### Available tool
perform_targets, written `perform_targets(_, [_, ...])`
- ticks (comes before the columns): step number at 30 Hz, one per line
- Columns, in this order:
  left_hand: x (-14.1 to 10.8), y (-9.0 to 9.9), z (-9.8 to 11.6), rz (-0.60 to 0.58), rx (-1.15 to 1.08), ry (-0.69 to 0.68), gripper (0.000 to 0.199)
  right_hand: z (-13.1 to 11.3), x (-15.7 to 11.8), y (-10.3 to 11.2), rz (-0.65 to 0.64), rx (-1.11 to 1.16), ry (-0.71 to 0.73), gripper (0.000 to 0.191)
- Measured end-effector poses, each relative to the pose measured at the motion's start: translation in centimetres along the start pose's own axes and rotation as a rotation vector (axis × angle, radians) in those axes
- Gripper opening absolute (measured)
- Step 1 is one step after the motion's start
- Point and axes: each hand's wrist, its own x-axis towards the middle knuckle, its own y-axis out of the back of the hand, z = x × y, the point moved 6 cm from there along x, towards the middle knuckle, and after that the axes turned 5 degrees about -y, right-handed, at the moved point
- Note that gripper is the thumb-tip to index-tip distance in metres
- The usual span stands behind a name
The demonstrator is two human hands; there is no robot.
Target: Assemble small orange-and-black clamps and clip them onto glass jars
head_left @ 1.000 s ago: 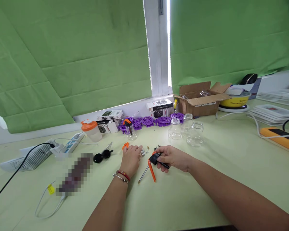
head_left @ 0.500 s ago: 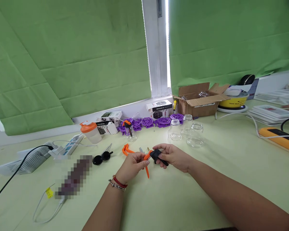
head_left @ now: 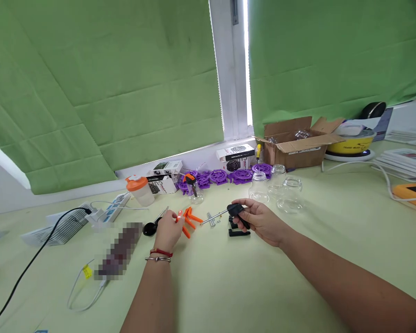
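Observation:
My right hand is closed around a black plastic handle. A thin metal rod runs out of this handle toward the left. My left hand is low over the table, its fingertips closed on an orange plastic part. Just right of it lies another angular orange piece. A round black part is partly hidden behind my left hand. Several metal screws lie beneath the rod. Black brackets rest on the table below my right hand.
Clear jars stand behind my right hand. Purple discs, small boxes and a cardboard box line the back. An orange-lidded shaker, a power strip and cables are on the left.
My hands have separated. The left moved left and down with the orange part, away from the black handle. The right still holds the handle, its rod now exposed. The camera view shifted slightly.

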Motion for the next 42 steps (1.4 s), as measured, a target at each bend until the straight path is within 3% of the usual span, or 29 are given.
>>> perform_targets(4, [0.1, -0.8, -0.6, -0.077, 0.161, 0.007, 0.016, 0.2, 0.1, 0.0, -0.006, -0.020, -0.007, 0.050])
perform_targets(19, [1.0, -1.6, 0.5, 0.069, 0.302, -0.115, 0.023, 0.7, 0.3, -0.1, -0.029, -0.026, -0.022, 0.049])
perform_targets(26, [-0.2, 0.2, 1.5, 0.141, 0.280, -0.162, 0.017, 0.7, 0.2, -0.1, -0.022, -0.040, -0.017, 0.048])
perform_targets(28, [-1.1, 0.7, 2.8, 0.181, 0.201, -0.221, 0.021, 0.5, 0.2, -0.2, -0.018, -0.051, 0.009, 0.048])
perform_targets(30, [-2.2, 0.3, 4.3, 0.144, -0.101, -0.288, 0.029, 0.2, 0.1, -0.4, -0.027, -0.064, 0.059, 0.045])
perform_targets(33, [-3.8, -2.3, 6.5, -0.182, -0.551, -0.312, 0.032, -0.3, -0.3, -0.9, -0.061, -0.072, 0.139, 0.040])
perform_targets(35, [-4.7, -3.4, 7.7, -0.308, -0.680, -0.341, 0.031, -0.4, -0.3, -0.9, -0.050, -0.055, 0.154, 0.039])
perform_targets(39, [-4.8, -3.2, 7.9, -0.212, -0.783, -0.366, 0.021, 0.0, 0.1, 0.0, 0.028, 0.057, 0.077, 0.041])
perform_targets(42, [-4.6, -2.9, 7.4, -0.136, -0.707, -0.400, 0.016, 0.1, 0.4, 0.7, 0.026, 0.149, -0.002, 0.036])
